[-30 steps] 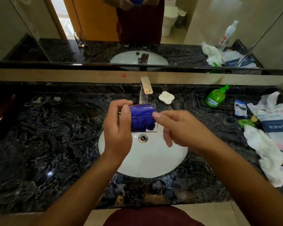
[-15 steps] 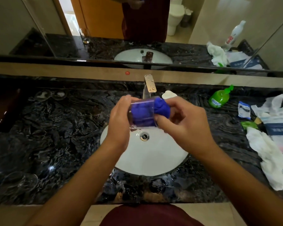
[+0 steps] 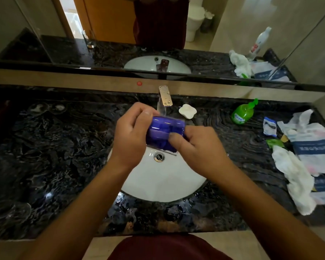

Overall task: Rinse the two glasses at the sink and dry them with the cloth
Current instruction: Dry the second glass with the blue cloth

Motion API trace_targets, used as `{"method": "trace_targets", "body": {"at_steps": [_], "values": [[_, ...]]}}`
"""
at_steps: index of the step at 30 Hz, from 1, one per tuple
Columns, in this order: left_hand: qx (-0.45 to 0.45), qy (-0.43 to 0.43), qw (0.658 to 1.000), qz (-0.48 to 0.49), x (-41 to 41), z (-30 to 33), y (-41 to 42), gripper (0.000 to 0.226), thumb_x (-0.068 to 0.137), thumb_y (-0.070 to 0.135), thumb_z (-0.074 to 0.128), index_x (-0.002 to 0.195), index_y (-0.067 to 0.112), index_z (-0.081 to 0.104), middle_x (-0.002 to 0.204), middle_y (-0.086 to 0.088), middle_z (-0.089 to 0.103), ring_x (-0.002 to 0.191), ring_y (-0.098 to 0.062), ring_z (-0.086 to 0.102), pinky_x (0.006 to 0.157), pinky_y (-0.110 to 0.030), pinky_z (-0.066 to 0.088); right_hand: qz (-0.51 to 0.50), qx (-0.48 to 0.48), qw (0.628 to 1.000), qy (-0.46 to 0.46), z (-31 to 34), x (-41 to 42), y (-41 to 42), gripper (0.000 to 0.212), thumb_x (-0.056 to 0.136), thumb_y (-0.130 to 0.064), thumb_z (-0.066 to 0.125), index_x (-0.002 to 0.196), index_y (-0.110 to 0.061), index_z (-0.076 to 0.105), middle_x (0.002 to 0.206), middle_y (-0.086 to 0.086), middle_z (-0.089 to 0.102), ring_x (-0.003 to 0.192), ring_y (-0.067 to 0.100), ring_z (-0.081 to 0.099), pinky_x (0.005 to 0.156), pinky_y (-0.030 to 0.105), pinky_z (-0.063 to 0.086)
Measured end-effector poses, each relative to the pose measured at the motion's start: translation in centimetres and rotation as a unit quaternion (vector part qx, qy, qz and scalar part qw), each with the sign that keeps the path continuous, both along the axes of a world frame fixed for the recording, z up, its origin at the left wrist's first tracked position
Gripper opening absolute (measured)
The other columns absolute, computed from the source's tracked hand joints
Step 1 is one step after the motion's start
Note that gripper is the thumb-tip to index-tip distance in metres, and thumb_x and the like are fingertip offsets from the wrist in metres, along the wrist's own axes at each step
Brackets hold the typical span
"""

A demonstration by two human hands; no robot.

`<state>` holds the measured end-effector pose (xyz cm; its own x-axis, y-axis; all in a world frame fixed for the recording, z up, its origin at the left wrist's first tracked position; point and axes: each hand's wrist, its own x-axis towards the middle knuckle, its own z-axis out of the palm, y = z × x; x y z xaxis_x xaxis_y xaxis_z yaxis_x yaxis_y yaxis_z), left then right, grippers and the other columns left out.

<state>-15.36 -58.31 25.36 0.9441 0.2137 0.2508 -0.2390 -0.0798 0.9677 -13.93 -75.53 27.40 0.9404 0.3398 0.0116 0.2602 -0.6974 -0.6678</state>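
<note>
A clear glass point(image 3: 167, 123) stuffed with a blue cloth point(image 3: 158, 140) lies on its side above the white sink point(image 3: 163, 182). My left hand point(image 3: 129, 136) wraps its left end, fingers over the top. My right hand point(image 3: 199, 151) grips the right end, thumb pressed across the wall; its fingers are hidden below the glass. A second clear glass point(image 3: 11, 212) stands on the dark counter at the near left, apart from both hands.
The faucet point(image 3: 165, 96) rises just behind the held glass, with a white soap bar point(image 3: 187, 111) to its right. A green pump bottle point(image 3: 242, 113), small packets point(image 3: 269, 126) and crumpled white towels point(image 3: 296, 177) crowd the right counter. Two small glass dishes point(image 3: 47, 107) sit at the back left.
The cloth that bulged out of the glass's right end is now pushed inside. My right hand has dropped lower on the glass, and the glass has tilted slightly.
</note>
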Motion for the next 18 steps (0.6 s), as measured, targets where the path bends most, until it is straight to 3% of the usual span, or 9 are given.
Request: {"method": "trace_targets", "body": {"at_steps": [2,4,7,10,12,13,15,18], "values": [[0.013,-0.049,0.998,-0.028,0.1,-0.1,0.5,0.026,0.097,0.035,0.043,0.095,0.022,0.066,0.084,0.001,0.069,0.074,-0.024,0.066,0.063,-0.032,0.053,-0.008,0.109,0.969,0.22,0.7,0.1,0.0,0.053,0.099,-0.033,0.055,0.048,-0.02,0.054,0.04,-0.002,0.045,0.037,0.014,0.037,0.046,0.027,0.028],[0.021,-0.087,0.994,-0.06,0.1,-0.2,0.7,0.027,0.098,0.029,0.041,0.098,0.018,0.065,0.081,0.003,0.067,0.07,-0.014,0.066,0.062,-0.023,0.051,0.017,0.181,0.905,0.385,1.1,0.0,-0.3,0.053,0.099,-0.029,0.05,0.048,-0.016,0.049,0.039,0.006,0.033,0.035,0.016,0.023,0.043,0.024,0.016],[-0.001,-0.094,0.994,-0.063,0.4,-0.4,0.3,0.033,0.098,0.029,0.038,0.099,0.009,0.064,0.08,-0.002,0.067,0.071,-0.008,0.065,0.065,-0.019,0.049,0.076,0.215,0.88,0.417,1.5,0.0,-0.9,0.048,0.093,-0.034,0.05,0.058,0.0,0.05,0.038,0.004,0.032,0.034,0.015,0.021,0.043,0.028,0.012],[-0.023,-0.041,0.998,-0.037,0.5,-1.0,-0.5,0.035,0.1,0.032,0.038,0.093,0.011,0.064,0.08,-0.008,0.064,0.071,-0.018,0.064,0.064,-0.025,0.05,0.092,0.183,0.919,0.336,3.3,0.2,-1.5,0.05,0.106,-0.026,0.048,0.06,-0.012,0.064,0.044,0.007,0.057,0.034,0.015,0.041,0.043,0.028,0.023],[-0.061,0.043,0.997,-0.007,0.4,-1.5,-1.2,0.036,0.101,0.035,0.041,0.086,0.012,0.065,0.077,-0.007,0.065,0.07,-0.017,0.063,0.061,-0.028,0.05,0.102,0.085,0.978,0.16,4.1,0.5,-1.9,0.026,0.104,-0.033,0.058,0.086,-0.018,0.071,0.064,0.003,0.069,0.05,0.012,0.057,0.046,0.028,0.038],[-0.095,0.099,0.991,0.008,0.3,-1.6,-1.6,0.035,0.101,0.035,0.044,0.084,0.014,0.064,0.075,-0.004,0.066,0.067,-0.015,0.064,0.059,-0.029,0.051,0.109,0.003,0.992,0.06,4.1,0.5,-2.0,0.016,0.1,-0.037,0.064,0.094,-0.023,0.067,0.071,-0.002,0.068,0.059,0.01,0.059,0.053,0.031,0.042],[-0.166,0.204,0.964,0.03,0.3,-1.6,-2.0,0.033,0.104,0.036,0.047,0.08,0.021,0.063,0.068,0.004,0.071,0.063,-0.01,0.068,0.058,-0.028,0.052,0.113,-0.11,0.986,-0.056,3.3,0.3,-1.8,0.018,0.095,-0.041,0.069,0.094,-0.032,0.053,0.078,-0.011,0.059,0.07,0.01,0.052,0.062,0.034,0.035],[-0.2,0.27,0.942,0.01,0.7,-1.5,-1.6,0.03,0.103,0.043,0.049,0.09,0.023,0.066,0.076,0.001,0.076,0.073,-0.018,0.071,0.067,-0.033,0.053,0.089,-0.124,0.978,-0.144,2.1,0.1,-1.3,0.021,0.091,-0.047,0.071,0.097,-0.034,0.056,0.077,-0.02,0.041,0.077,0.01,0.041,0.061,0.025,0.028]]}}
